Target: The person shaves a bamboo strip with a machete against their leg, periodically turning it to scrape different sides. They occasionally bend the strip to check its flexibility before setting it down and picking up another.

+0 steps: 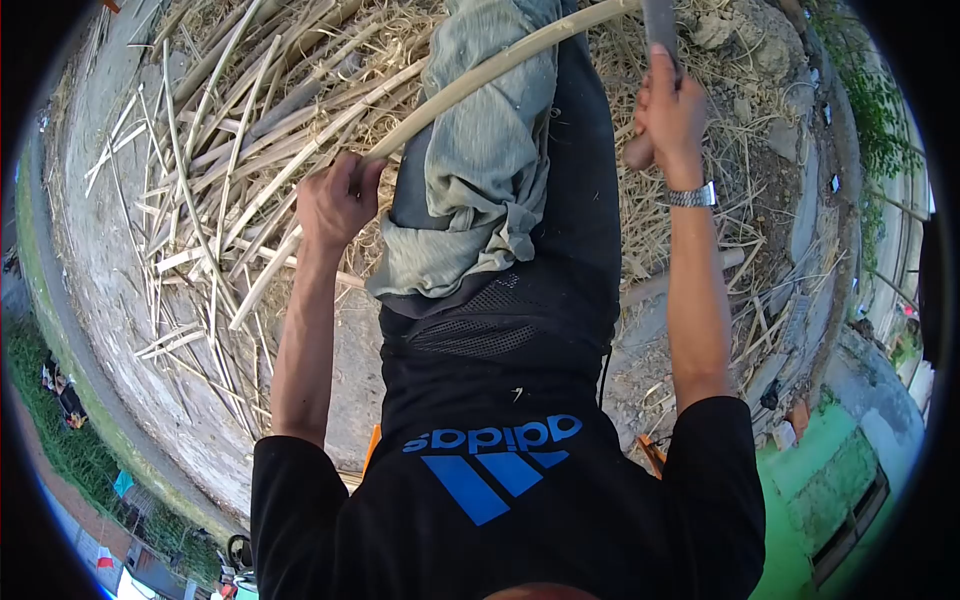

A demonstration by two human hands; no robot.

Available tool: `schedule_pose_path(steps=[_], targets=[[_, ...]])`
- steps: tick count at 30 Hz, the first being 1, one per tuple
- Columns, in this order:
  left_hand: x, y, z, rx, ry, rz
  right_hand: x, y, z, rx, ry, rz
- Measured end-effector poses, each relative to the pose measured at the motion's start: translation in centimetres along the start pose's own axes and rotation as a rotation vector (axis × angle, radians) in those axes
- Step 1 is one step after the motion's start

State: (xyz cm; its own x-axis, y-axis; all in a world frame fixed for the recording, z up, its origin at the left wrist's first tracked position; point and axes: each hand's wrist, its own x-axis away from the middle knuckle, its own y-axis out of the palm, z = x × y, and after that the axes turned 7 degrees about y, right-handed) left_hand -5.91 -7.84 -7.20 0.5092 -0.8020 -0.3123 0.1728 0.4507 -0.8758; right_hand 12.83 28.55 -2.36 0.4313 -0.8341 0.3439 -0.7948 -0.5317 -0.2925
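My left hand (338, 205) is closed around the near end of a long, pale bamboo strip (490, 68). The strip runs up and to the right, over a grey-green cloth (487, 140) draped on my leg. Its far end meets the blade of a large knife (660, 28) near the top edge of the view. My right hand (672, 115) grips that knife, with the thumb laid along the blade's base and the rounded handle end showing below the fist. The blade's tip is cut off by the frame.
A heap of split bamboo strips (235, 160) lies on the ground to the left. Curled shavings (725, 165) and rubble (765, 40) cover the ground at right. A green wall (820, 490) stands at lower right. Orange seat parts (652, 455) show beside my waist.
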Motion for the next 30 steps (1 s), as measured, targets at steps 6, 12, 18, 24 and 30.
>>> schedule_pose_path(steps=[6, 12, 18, 24, 30], targets=[[-0.1, -0.1, 0.5, 0.062, -0.010, 0.035, -0.3, 0.8, 0.4, 0.177, -0.218, -0.022], [-0.2, -1.1, 0.7, 0.031, -0.015, 0.010, 0.4, -0.8, 1.6, 0.432, -0.360, -0.041], [-0.6, -1.0, 0.9, 0.023, -0.006, 0.017, 3.4, 1.4, 1.0, 0.245, -0.122, -0.122], [-1.9, -1.3, 3.4, 0.031, -0.114, -0.041, 3.2, 3.0, 0.1, 0.138, 0.077, -0.037], [-4.9, -2.8, 7.1, 0.170, -0.303, -0.085, 8.4, 2.4, 0.7, 0.329, -0.196, -0.283]])
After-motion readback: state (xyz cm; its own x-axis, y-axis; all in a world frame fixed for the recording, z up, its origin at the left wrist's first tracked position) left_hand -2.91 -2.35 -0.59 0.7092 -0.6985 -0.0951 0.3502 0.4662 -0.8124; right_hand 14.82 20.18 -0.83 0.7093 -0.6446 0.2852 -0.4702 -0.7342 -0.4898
